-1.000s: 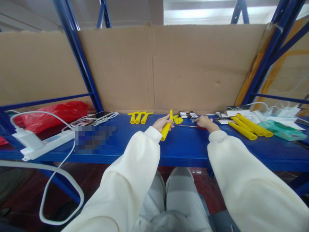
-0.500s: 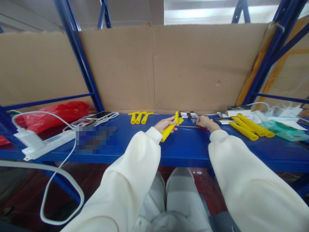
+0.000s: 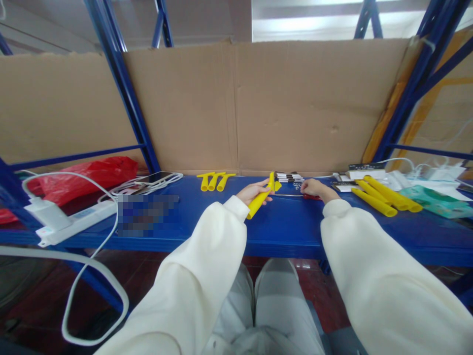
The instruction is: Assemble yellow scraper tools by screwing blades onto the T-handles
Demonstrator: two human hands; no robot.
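Observation:
My left hand (image 3: 253, 193) is wrapped round a yellow tube-shaped piece (image 3: 257, 205) with a crosspiece at its far end. To its right, my right hand (image 3: 312, 188) is closed over a red item (image 3: 312, 197) on the blue shelf; a thin metal rod (image 3: 290, 195) runs between the hands. What its fingers hold is too small to tell. Just behind the hands lies a stack of black-and-white packets (image 3: 289, 176). Three yellow T-shaped pieces (image 3: 221, 182) rest in a row left of my left hand. Several yellow tubes (image 3: 374, 198) lie to the right of my right hand.
A power strip (image 3: 77, 223) with a charger, white cables, a red plastic bag (image 3: 86, 180) and a phone (image 3: 154, 177) are at the left. Small boxes (image 3: 365, 171) and a green packet (image 3: 439, 202) lie at the right. Cardboard (image 3: 288, 108) stands behind the blue shelf (image 3: 207, 224).
The whole view has shifted very slightly. Both hands keep nearly the same place and hold, with my left hand still round the yellow piece.

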